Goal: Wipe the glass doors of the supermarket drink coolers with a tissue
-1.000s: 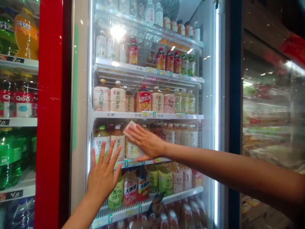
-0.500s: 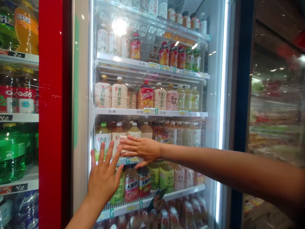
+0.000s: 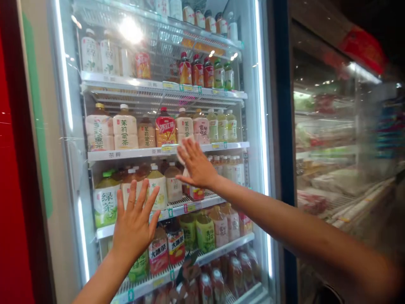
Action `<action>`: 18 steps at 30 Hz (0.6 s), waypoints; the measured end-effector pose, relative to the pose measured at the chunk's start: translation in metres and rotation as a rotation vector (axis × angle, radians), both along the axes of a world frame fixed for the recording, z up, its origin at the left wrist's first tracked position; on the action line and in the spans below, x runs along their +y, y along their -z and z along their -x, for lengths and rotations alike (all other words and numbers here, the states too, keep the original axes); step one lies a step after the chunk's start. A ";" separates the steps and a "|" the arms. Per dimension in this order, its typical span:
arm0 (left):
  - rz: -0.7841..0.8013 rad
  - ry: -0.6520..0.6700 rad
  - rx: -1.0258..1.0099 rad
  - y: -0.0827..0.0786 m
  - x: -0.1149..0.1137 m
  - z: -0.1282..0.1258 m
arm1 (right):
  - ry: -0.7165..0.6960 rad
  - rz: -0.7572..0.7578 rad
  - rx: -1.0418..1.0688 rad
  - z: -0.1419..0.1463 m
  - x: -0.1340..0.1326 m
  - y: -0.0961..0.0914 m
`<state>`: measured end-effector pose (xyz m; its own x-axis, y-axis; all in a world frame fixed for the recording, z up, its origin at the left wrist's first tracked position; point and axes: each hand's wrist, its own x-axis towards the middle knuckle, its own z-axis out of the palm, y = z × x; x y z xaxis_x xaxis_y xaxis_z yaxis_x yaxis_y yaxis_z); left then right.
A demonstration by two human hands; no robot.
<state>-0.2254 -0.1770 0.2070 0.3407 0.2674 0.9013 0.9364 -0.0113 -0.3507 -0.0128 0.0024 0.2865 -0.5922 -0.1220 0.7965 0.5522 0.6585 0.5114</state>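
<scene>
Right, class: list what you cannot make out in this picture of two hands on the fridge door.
All in the head view:
- Pale thing under the right hand: mostly covered by the hand.
- Green bottle below the left hand: label hidden by the wrist.
- Top bottles: washed out by glare.
- Bottom bottles: blurred, cut off by the lower edge.
- Right cabinet: contents blurred.

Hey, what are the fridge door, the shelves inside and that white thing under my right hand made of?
Fridge door: clear glossy glass, with lamp glare and streaks. Shelves: white wire grid, probably coated metal. Under the right hand, a pale wipe: soft cloth or paper, mostly hidden.
</scene>
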 end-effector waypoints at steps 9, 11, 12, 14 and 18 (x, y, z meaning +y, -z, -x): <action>0.091 -0.043 -0.145 0.073 0.043 -0.054 | 0.035 0.190 0.120 -0.021 -0.002 0.173; 0.095 -0.056 -0.188 0.079 0.049 -0.066 | 0.062 0.248 0.247 -0.024 0.002 0.174; 0.093 -0.054 -0.209 0.082 0.050 -0.072 | 0.078 0.283 0.314 -0.026 0.004 0.177; 0.106 -0.043 -0.234 0.095 0.050 -0.085 | 0.090 0.334 0.387 -0.031 0.001 0.198; 0.213 -0.046 -0.216 0.142 0.044 -0.103 | 0.059 0.355 0.373 -0.035 -0.017 0.274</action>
